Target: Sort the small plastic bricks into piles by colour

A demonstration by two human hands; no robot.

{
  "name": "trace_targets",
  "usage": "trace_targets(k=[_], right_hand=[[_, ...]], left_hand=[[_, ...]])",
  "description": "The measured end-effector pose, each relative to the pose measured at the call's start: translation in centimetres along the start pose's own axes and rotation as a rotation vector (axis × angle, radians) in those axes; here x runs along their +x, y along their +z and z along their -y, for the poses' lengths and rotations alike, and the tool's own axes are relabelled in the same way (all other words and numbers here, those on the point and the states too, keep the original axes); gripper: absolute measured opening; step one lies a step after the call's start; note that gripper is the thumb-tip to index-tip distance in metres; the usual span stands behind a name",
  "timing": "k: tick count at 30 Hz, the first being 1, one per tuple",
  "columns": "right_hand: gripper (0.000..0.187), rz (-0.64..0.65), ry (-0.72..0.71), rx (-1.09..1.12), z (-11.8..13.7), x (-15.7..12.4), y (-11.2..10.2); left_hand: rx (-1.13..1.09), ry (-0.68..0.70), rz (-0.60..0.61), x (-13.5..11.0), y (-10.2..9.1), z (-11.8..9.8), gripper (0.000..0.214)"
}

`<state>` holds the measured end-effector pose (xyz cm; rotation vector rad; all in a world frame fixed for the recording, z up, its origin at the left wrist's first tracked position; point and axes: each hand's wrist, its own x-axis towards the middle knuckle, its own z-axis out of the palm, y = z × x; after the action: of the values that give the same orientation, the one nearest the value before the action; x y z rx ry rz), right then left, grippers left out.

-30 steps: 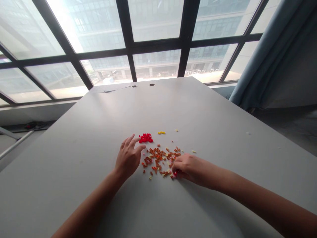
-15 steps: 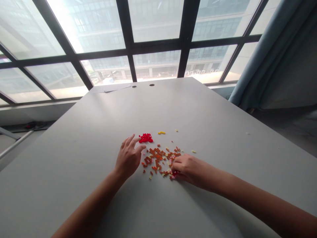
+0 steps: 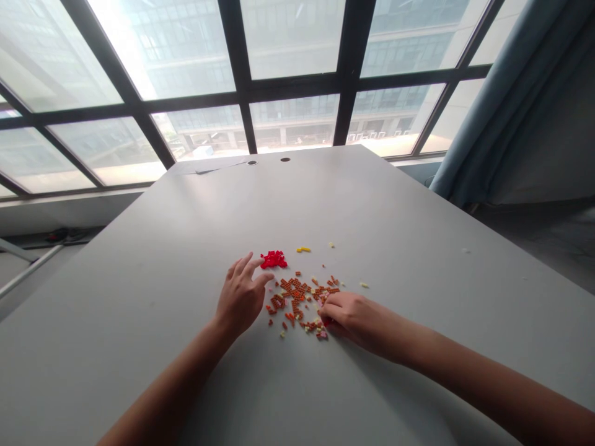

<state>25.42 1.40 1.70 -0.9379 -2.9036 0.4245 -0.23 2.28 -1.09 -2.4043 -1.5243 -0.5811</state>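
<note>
My left hand (image 3: 242, 295) rests with its fingers spread beside a small heap of red toy bricks (image 3: 274, 259), holding nothing that I can see. To its right lies a loose scatter of brown toy bricks (image 3: 296, 289), mixed with orange, pink and pale yellow pieces. My right hand (image 3: 348, 313) is at the right side of this scatter, its fingers pinched together. A bit of a red brick (image 3: 327, 322) shows at the fingertips, mostly hidden by them. Pink bricks (image 3: 323, 335) lie just below those fingertips.
Yellow bricks (image 3: 303, 249) and a few pale yellow pieces (image 3: 364, 285) lie apart on the white table (image 3: 288, 204). Two round holes (image 3: 285, 159) and a flat sheet (image 3: 218, 167) are near the far edge. Windows stand behind, with a blue-grey curtain (image 3: 502, 105) at right.
The fingers of my right hand have closed further around the red brick, which now shows less. The pink bricks below it are more exposed. My left hand stays in place.
</note>
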Motion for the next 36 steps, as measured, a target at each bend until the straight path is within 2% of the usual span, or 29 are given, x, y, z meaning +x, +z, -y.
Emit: trace_targets(k=[4, 9, 23, 30, 36], right_hand=[[0.015, -0.05, -0.009, -0.068, 0.0, -0.3, 0.5], [0.016, -0.112, -0.005, -0.031, -0.1, -0.6, 0.9], [0.007, -0.013, 0.078, 0.037, -0.1, -0.2, -0.4], [0.015, -0.08, 0.03, 0.117, -0.5, -0.1, 0.4], [0.017, -0.132, 0.009, 0.001, -0.5, -0.3, 1.2]], left_hand=[[-0.004, 0.0, 0.002, 0.0, 0.0, 0.0, 0.031], [-0.013, -0.007, -0.003, 0.0, 0.0, 0.0, 0.033], [0.032, 0.009, 0.005, 0.0, 0.1, 0.1, 0.031], [0.013, 0.006, 0.01, 0.0, 0.1, 0.1, 0.031], [-0.005, -0.005, 0.003, 0.0, 0.1, 0.0, 0.032]])
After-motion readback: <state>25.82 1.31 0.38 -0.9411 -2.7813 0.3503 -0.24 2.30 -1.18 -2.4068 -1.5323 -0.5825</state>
